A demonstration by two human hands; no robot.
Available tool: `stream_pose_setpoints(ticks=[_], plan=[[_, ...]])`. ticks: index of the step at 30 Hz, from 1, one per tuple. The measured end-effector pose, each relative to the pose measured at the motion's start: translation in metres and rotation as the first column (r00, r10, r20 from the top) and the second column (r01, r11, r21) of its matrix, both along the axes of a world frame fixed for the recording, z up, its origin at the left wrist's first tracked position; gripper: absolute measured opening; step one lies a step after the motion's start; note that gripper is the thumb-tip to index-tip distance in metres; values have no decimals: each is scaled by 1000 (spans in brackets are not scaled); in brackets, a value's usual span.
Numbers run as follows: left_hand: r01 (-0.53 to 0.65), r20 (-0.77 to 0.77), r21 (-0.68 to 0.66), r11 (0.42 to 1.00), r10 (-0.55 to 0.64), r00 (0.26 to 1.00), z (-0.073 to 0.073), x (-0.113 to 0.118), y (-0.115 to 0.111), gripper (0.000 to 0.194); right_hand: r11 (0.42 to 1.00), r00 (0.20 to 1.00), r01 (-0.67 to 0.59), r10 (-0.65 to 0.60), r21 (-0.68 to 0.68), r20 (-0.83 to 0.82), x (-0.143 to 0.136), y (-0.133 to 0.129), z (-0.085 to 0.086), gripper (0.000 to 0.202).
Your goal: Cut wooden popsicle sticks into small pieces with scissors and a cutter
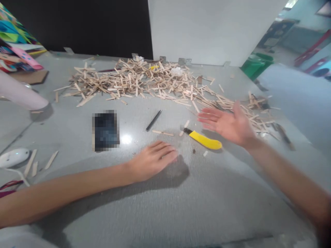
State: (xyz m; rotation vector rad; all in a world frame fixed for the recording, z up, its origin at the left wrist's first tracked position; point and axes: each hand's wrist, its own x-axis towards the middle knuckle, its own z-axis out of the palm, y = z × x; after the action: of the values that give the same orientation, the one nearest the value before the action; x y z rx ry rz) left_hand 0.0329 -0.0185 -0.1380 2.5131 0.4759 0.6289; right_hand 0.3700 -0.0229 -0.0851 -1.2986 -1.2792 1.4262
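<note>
My left hand (153,160) is over the grey table, palm down, with its fingers stretched forward and nothing in it. My right hand (224,124), slightly blurred, is held out with the palm turned inward and the fingers extended; it is bare too. Between the hands lies a yellow tool with a black end (205,140), which looks like a utility knife. A dark pen (154,120) and a marked wooden stick (162,133) lie beyond my left hand. Several wooden sticks form a long pile (134,81) across the back, reaching round behind my right hand.
A pixelated dark rectangle (106,131) lies left of the pen. At the left are a white mouse (14,157), loose stick pieces (51,159) and a pale pink cylinder (22,91). Black and white panels (204,31) border the table's back. A green bin (257,65) stands beyond the right edge.
</note>
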Motion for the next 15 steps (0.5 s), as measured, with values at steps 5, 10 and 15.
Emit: stream_pose_setpoints(ticks=[5, 10, 15], plan=[[161, -104, 276, 948, -137, 985, 19, 8, -7, 33, 1000, 941, -10, 6, -10, -338, -32, 4, 5, 78], [292, -94, 690, 662, -319, 943, 41, 50, -14, 49, 997, 916, -67, 72, 28, -395, -88, 8, 11, 85], [411, -140, 407, 816, -389, 911, 59, 99, 4, 42, 986, 985, -163, 165, 42, -53, -133, 8, 28, 68]])
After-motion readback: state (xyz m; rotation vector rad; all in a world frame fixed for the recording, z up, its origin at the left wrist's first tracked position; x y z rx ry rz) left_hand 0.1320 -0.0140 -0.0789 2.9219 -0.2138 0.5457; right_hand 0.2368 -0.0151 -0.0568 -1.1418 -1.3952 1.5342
